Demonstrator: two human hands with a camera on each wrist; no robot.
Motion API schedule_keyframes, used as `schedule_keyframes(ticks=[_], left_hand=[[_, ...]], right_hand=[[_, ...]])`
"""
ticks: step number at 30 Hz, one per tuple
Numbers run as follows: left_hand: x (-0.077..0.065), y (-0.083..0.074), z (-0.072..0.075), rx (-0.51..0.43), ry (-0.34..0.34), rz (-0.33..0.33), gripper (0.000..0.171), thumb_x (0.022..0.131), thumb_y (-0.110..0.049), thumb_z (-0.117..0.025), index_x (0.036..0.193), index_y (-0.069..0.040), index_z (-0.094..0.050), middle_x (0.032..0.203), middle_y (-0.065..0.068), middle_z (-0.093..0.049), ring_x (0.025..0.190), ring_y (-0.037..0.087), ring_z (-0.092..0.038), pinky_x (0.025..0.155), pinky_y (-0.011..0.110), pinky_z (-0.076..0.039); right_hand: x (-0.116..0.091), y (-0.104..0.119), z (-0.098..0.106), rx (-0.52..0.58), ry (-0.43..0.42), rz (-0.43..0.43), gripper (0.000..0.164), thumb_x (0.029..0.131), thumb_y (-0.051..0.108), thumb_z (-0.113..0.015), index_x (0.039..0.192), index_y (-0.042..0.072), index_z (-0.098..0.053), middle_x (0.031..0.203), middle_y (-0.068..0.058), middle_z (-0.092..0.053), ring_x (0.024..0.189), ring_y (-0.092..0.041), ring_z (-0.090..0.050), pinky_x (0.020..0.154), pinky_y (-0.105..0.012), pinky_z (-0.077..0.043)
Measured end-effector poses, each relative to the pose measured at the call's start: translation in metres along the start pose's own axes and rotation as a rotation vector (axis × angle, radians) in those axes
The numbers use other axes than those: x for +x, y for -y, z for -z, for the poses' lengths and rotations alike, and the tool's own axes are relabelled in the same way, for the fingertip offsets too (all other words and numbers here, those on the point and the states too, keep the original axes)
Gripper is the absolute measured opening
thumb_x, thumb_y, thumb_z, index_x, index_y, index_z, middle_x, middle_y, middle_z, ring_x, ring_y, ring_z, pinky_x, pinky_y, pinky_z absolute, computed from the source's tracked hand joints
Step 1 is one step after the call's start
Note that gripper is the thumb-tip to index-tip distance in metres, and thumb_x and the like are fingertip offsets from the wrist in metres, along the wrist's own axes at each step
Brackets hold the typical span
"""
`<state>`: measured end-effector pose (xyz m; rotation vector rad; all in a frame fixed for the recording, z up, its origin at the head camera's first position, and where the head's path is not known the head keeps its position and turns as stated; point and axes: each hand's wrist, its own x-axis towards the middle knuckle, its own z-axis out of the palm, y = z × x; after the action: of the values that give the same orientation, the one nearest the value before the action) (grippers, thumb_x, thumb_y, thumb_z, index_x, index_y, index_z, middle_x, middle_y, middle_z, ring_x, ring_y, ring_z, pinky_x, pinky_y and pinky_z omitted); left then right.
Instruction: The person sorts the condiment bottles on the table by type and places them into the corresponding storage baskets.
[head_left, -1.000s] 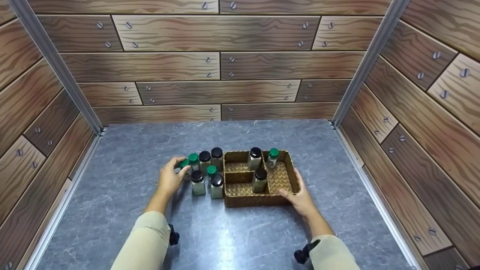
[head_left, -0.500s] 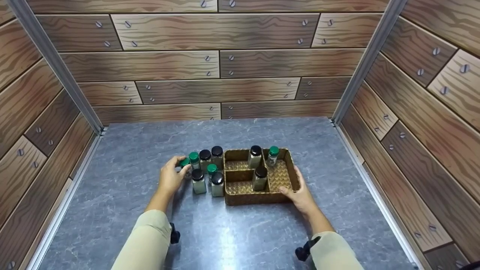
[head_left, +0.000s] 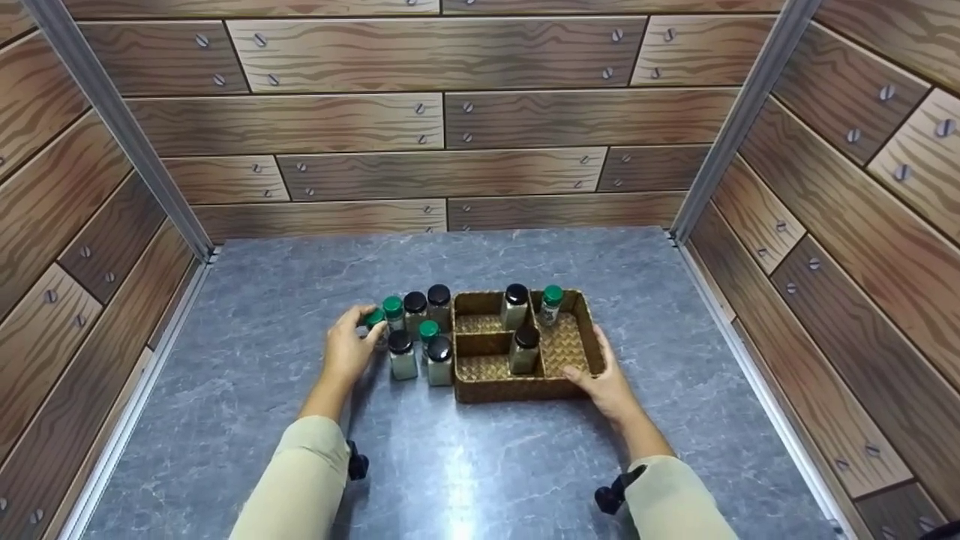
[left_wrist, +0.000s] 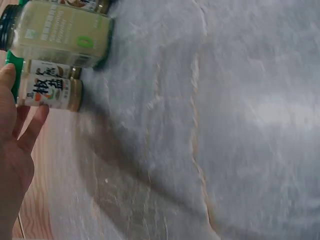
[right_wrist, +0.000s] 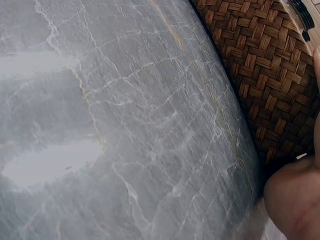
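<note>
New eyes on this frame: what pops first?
Probably the woven basket on the gray tabletop, with a black-capped jar in each left compartment and a green-capped one in the right compartment. Next, the jar cluster just left of it, where the left grip pinches the leftmost green-capped jar. Then the right grip, on the basket's right side.

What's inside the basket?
In the basket, a black-capped jar stands in the back-left compartment, another in the front-left, and a green-capped jar in the right one. The floor directly behind each jar is covered.
</note>
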<state>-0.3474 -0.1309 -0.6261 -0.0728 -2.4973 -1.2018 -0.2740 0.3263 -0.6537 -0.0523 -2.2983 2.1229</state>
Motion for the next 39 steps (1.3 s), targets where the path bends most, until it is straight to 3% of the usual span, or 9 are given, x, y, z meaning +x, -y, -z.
schedule_keyframes(ticks=[9,13,19,24,28,33,39], left_hand=[[-0.002,-0.002,0.000,0.001,0.005,0.013,0.037,0.097,-0.014,-0.082,0.131,-0.002,-0.071,0.128,0.022,-0.075,0.119,0.040,-0.074,0.101,0.055,-0.062],[-0.004,-0.001,0.000,0.004,0.001,0.022,0.040,0.097,-0.014,-0.082,0.134,-0.004,-0.071,0.131,0.022,-0.075,0.121,0.040,-0.074,0.106,0.055,-0.059],[-0.010,-0.002,0.001,-0.049,-0.021,0.072,0.041,0.096,-0.010,-0.082,0.135,-0.005,-0.071,0.132,0.021,-0.075,0.121,0.040,-0.074,0.102,0.055,-0.062],[-0.014,-0.011,0.005,-0.113,-0.040,0.140,0.044,0.097,-0.008,-0.082,0.139,-0.005,-0.068,0.136,0.020,-0.074,0.124,0.039,-0.072,0.100,0.052,-0.064],[-0.016,-0.021,0.011,-0.159,-0.066,0.171,0.051,0.097,-0.008,-0.082,0.144,-0.004,-0.063,0.141,0.020,-0.072,0.128,0.039,-0.070,0.102,0.053,-0.063],[-0.018,-0.032,0.015,-0.187,-0.100,0.170,0.053,0.095,-0.010,-0.084,0.143,-0.003,-0.063,0.139,0.018,-0.074,0.125,0.035,-0.072,0.100,0.051,-0.064],[-0.018,-0.040,0.020,-0.199,-0.146,0.169,0.046,0.093,-0.010,-0.086,0.135,-0.005,-0.069,0.127,0.018,-0.078,0.117,0.033,-0.075,0.096,0.051,-0.065]], right_hand=[[0.000,-0.001,0.002,-0.005,-0.006,0.008,0.106,0.096,0.001,-0.078,0.176,0.019,-0.010,0.178,-0.019,-0.028,0.155,-0.039,-0.042,0.132,-0.046,-0.033],[0.001,-0.001,0.001,0.003,-0.005,0.026,0.105,0.096,0.001,-0.078,0.175,0.018,-0.012,0.177,-0.020,-0.028,0.155,-0.041,-0.041,0.133,-0.050,-0.031],[0.000,-0.001,0.001,0.004,-0.005,0.019,0.106,0.095,0.002,-0.078,0.176,0.017,-0.011,0.179,-0.020,-0.026,0.157,-0.041,-0.040,0.134,-0.050,-0.029],[0.000,-0.002,0.002,0.008,-0.004,0.012,0.106,0.096,0.002,-0.077,0.176,0.017,-0.010,0.179,-0.019,-0.026,0.155,-0.040,-0.041,0.131,-0.043,-0.035],[0.000,-0.002,0.002,0.004,-0.008,0.014,0.105,0.096,0.002,-0.077,0.176,0.018,-0.010,0.179,-0.019,-0.026,0.155,-0.041,-0.042,0.131,-0.045,-0.034],[0.000,-0.002,0.002,0.007,-0.007,0.018,0.106,0.096,0.002,-0.078,0.176,0.019,-0.010,0.179,-0.018,-0.026,0.156,-0.041,-0.040,0.134,-0.050,-0.030],[-0.001,-0.001,0.002,-0.007,-0.002,0.025,0.105,0.096,0.002,-0.078,0.176,0.017,-0.011,0.179,-0.017,-0.025,0.159,-0.038,-0.036,0.134,-0.049,-0.028]])
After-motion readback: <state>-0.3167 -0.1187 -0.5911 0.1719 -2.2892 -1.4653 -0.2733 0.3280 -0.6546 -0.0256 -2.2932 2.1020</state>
